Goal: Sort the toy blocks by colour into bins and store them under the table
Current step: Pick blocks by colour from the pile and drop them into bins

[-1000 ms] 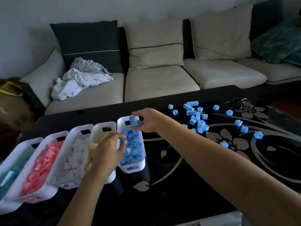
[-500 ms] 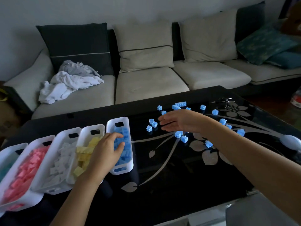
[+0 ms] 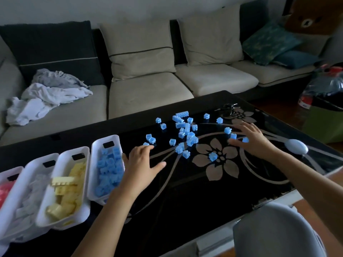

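Loose blue blocks point(image 3: 187, 130) are scattered around the middle of the black glass table point(image 3: 185, 201). Left hand point(image 3: 141, 164) is flat with fingers spread, right beside the blue bin point(image 3: 100, 140), fingertips near the closest blocks. Right hand point(image 3: 248, 140) is splayed too, over the blocks at the scatter's right edge. The yellow bin point(image 3: 74, 151), white bin point(image 3: 37, 161) and pink bin point(image 3: 9, 170) line up left of the blue one.

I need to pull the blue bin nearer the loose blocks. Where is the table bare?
Bare: the near half of the table, between the two forearms; also the strip behind the bins. Crowded: the loose blue blocks between left hand and right hand.
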Available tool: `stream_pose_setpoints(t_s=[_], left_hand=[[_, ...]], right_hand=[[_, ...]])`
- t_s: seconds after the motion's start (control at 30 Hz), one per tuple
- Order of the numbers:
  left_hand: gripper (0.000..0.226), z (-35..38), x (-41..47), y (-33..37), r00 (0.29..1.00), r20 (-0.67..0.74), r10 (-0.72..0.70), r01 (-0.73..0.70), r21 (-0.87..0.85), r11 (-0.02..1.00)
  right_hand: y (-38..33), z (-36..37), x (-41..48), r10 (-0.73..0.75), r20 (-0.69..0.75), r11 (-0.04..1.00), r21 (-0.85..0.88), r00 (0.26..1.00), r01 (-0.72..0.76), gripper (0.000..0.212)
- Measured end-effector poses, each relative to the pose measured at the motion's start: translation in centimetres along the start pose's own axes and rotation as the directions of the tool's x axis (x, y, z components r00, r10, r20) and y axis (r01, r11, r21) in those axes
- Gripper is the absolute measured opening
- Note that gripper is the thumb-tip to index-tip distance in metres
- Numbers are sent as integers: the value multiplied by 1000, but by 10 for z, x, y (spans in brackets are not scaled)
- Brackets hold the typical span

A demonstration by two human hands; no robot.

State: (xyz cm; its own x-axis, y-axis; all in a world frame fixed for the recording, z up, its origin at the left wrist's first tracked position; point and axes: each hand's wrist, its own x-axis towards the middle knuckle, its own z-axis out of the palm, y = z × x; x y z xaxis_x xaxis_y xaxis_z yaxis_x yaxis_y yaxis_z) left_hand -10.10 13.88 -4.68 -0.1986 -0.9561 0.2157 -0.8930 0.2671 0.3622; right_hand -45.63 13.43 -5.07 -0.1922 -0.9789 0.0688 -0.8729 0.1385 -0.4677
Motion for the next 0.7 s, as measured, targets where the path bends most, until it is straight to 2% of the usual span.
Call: stream_pose_setpoints(t_s=[0.1,0.2,0.3,0.37,0.5,0.6,0.7], left_hand=[[87,22,12,12,990,139,6,-15,64,998],[111,44,20,22,963,269,-17,8,32,999],[119,62,33,29,948,318,-32,21,39,999],[116,70,43,34,952,304,29,-28,-7,1000],[100,80,59,50,921,338,196,-142,-178,974],[81,86,65,60,928,251,275,-241,-157,958],[63,90,64,64,940,164,301,-268,-197,943]], right_hand=[[5,7,-13,13,249,996,-91,968,10,111],[15,13,-15,29,241,992,-129,970,3,124],[23,17,-5,89,204,990,-123,975,-64,125],[21,22,3,63,200,995,-84,978,-47,121],[3,34,18,-171,204,985,13,964,172,110],[-11,46,19,-306,224,951,119,925,286,97],[-13,54,17,-349,152,929,182,925,321,86]])
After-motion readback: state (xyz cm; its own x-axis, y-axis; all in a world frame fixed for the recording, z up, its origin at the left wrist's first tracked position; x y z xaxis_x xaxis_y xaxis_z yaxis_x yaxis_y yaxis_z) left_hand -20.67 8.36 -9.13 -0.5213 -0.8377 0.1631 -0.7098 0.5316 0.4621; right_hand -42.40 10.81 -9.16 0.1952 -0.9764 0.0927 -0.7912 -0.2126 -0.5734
